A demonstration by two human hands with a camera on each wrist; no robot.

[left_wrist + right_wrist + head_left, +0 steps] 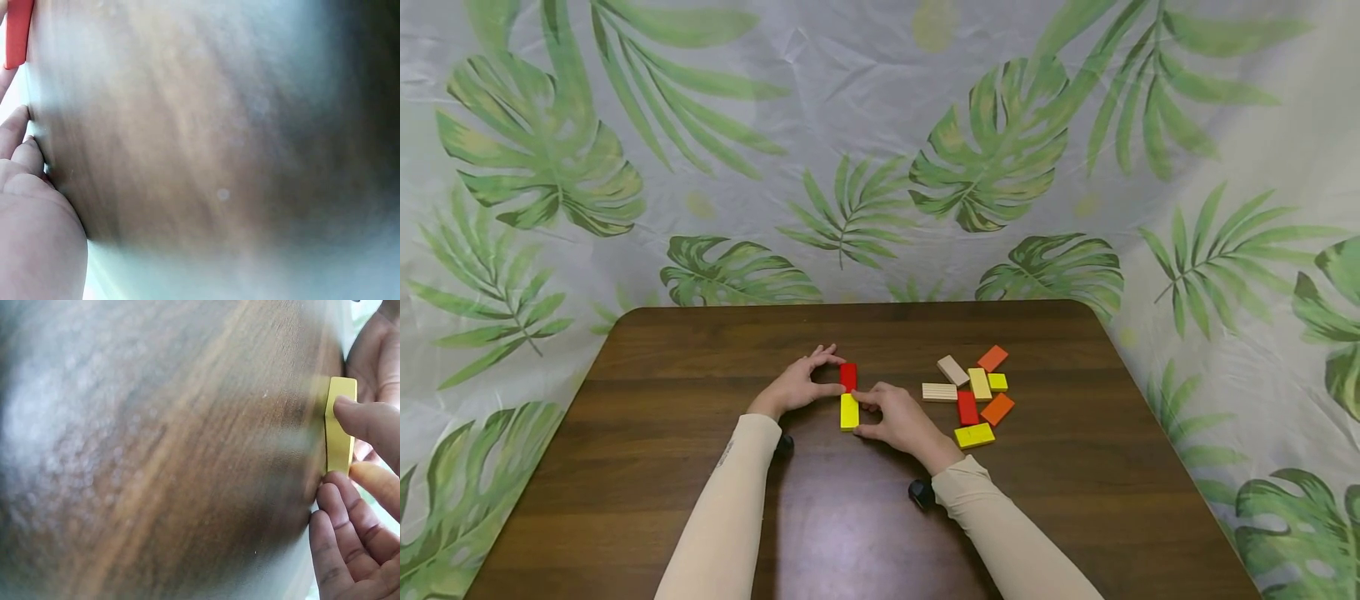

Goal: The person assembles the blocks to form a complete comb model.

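Note:
In the head view a red block and a yellow block lie end to end on the table, the red one farther away. My left hand holds the red block from the left, index finger at its far end and thumb by the joint between the blocks. From the right, my right hand pinches the yellow block lengthwise, thumb at the near end, index finger at the far end. The right wrist view shows that yellow block between thumb and fingers. Only part of the red block enters the left wrist view.
To the right lies a loose group of blocks: another red block, a yellow block, orange blocks, plain wood blocks and a small yellow piece. A leaf-patterned curtain hangs behind the brown table.

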